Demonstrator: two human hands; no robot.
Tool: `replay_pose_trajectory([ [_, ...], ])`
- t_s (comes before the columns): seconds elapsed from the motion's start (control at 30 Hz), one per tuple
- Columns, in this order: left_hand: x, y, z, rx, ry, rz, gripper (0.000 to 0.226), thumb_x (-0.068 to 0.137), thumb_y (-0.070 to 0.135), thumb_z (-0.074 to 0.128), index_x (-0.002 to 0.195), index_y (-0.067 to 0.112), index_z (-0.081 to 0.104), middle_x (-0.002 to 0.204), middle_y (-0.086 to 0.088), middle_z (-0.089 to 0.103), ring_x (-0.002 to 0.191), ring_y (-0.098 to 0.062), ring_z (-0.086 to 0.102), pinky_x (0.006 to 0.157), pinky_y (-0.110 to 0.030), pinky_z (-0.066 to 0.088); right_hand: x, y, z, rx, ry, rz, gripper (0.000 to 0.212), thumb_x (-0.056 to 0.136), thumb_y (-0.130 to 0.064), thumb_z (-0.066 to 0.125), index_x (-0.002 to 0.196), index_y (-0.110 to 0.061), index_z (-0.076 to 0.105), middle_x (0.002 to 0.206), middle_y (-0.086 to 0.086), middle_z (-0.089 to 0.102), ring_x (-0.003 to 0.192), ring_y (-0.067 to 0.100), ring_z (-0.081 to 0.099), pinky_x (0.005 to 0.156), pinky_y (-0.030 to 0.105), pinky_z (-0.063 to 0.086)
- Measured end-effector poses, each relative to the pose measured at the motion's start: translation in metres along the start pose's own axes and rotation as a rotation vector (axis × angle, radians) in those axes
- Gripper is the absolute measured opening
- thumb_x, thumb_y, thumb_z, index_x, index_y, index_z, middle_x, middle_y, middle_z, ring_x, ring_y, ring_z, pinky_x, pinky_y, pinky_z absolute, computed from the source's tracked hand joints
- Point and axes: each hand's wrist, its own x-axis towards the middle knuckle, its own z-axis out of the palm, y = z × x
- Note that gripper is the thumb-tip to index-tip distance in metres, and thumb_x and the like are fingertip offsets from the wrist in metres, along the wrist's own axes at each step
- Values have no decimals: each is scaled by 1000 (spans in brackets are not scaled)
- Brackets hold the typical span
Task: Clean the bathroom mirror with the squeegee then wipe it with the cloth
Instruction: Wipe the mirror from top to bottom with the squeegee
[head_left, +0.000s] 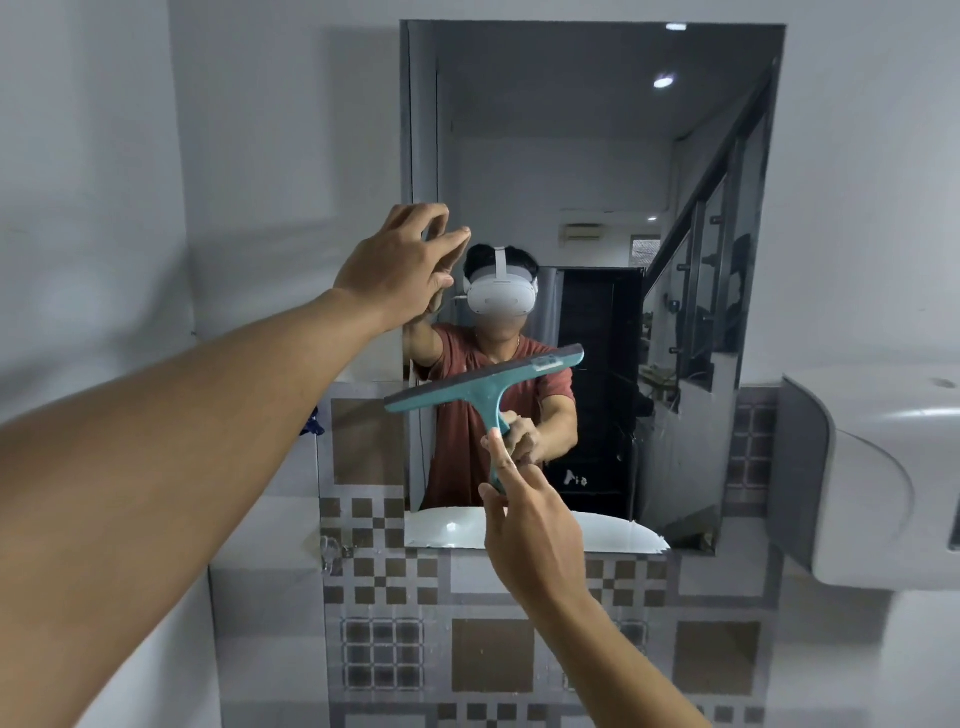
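Observation:
The tall rectangular mirror (597, 156) hangs on the wall straight ahead. A teal squeegee (485, 382) with a grey rubber blade is held against its lower half, blade tilted up to the right. My right hand (524, 525) grips the squeegee's handle from below with thumb and fingers. My left hand (402, 265) is raised at the mirror's left edge, fingers apart and touching the glass, holding nothing. No cloth shows anywhere in the view.
A white basin (883, 483) juts out at the right. Below the mirror runs a wall of brown and grey patterned tiles (493, 654). A white ledge (265, 535) sits at the lower left. The mirror reflects a person, a staircase and a dark doorway.

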Motion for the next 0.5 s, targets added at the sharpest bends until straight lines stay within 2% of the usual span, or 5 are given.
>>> replay_pose_trajectory([
  [0.13, -3, 4, 0, -9, 2, -15, 57, 92, 26, 68, 146, 20, 49, 148, -11, 40, 139, -34, 35, 89, -56, 57, 4, 16, -15, -139, -26, -92, 60, 102, -27, 50, 157, -36, 30, 116, 5, 67, 84, 21, 62, 55, 27, 45],
  [0.23, -8, 9, 3, -25, 16, -23, 55, 94, 24, 65, 146, 18, 48, 148, -12, 39, 139, -33, 33, 88, -53, 58, 10, 29, -33, -271, -24, -134, 59, 102, -28, 50, 156, -41, 29, 102, 3, 65, 79, 18, 57, 52, 27, 39],
  [0.37, -22, 14, 11, -28, 50, -14, 53, 93, 26, 65, 143, 15, 50, 144, -15, 43, 134, -35, 38, 93, -51, 56, 18, 41, -54, -373, -25, -172, 53, 104, -34, 42, 154, -45, 29, 94, 5, 59, 77, 18, 53, 50, 31, 49],
  [0.5, -46, 23, 20, -46, 66, -31, 53, 93, 26, 60, 143, 13, 49, 144, -16, 42, 133, -35, 39, 97, -48, 53, 27, 56, -68, -425, 29, -262, 52, 101, -26, 54, 149, -41, 42, 88, 10, 62, 70, 24, 59, 52, 38, 54],
])
